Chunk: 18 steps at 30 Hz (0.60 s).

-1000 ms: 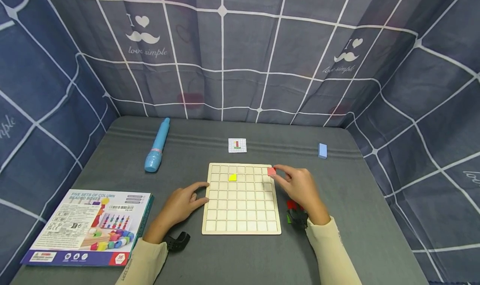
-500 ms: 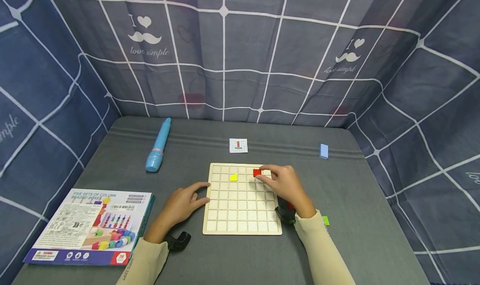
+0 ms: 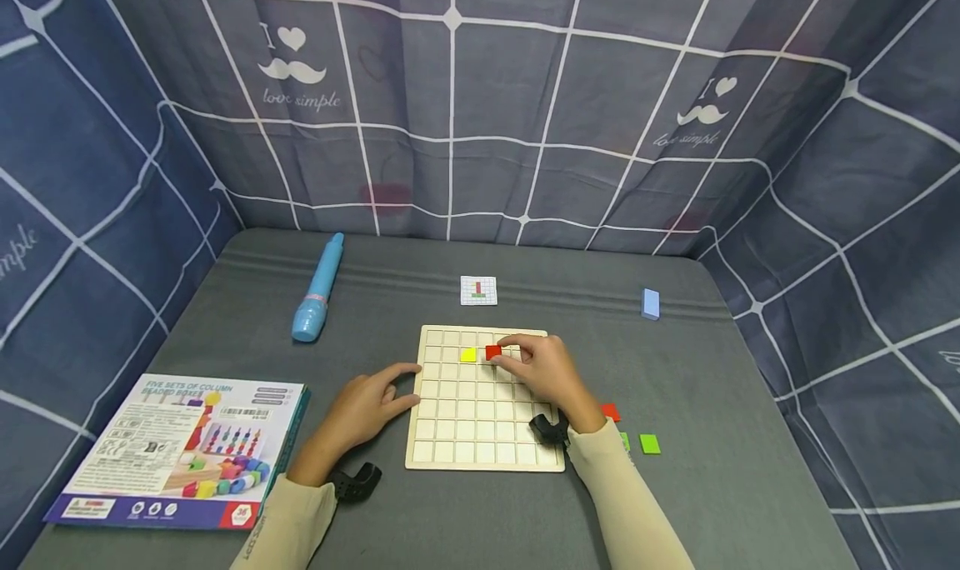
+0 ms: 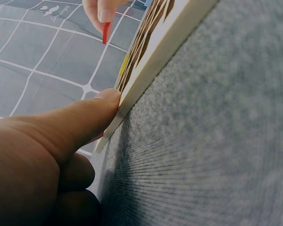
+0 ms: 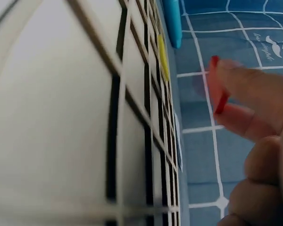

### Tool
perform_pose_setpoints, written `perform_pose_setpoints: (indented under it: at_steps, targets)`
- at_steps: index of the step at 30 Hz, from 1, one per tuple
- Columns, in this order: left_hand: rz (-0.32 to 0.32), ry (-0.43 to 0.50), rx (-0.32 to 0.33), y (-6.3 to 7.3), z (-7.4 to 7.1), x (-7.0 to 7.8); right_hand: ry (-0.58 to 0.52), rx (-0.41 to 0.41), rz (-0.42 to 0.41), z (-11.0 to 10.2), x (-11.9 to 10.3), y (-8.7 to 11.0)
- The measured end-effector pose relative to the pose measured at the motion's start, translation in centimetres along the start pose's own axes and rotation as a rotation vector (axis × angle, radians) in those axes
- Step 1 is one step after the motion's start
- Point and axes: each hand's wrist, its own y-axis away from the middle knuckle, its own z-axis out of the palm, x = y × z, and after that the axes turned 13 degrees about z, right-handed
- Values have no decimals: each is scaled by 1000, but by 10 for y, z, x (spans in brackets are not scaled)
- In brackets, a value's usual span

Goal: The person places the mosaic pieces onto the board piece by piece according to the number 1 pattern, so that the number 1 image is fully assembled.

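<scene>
A pale wooden grid board point(image 3: 465, 428) lies flat on the dark table, with a yellow square tile point(image 3: 468, 355) in a cell of its upper part. My right hand point(image 3: 542, 373) pinches a red square tile point(image 3: 493, 352) between thumb and index finger, over the board and just right of the yellow one. In the right wrist view that red tile point(image 5: 218, 87) stays apart from the board's surface. Against the board's left edge rest the thumb and index finger of my left hand point(image 3: 367, 412), spread apart along it.
Red point(image 3: 611, 412) and green point(image 3: 649, 444) tiles lie beside my right forearm, partly hidden. Behind the board sits a small pattern card point(image 3: 478, 291). A blue eraser-like block point(image 3: 650, 304) is at the far right, a blue microphone-shaped object point(image 3: 318, 291) and a boxed set point(image 3: 180, 453) at left.
My right hand has moved left across the board with the red tile, from the upper right corner to near the yellow tile. The left hand stays at the board's edge.
</scene>
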Motion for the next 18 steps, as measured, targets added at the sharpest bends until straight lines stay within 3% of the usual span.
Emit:
perform_pose_setpoints:
  at_steps: [5,13,18]
  targets:
    - [15,-4,1,0,0,0,-24,11,-27,8,5,0]
    - [40,-16,13,0,0,0,-70,-66,5,18,14,-3]
    - [36,-14,5,0,0,0,-52,-28,2,23,15,-3]
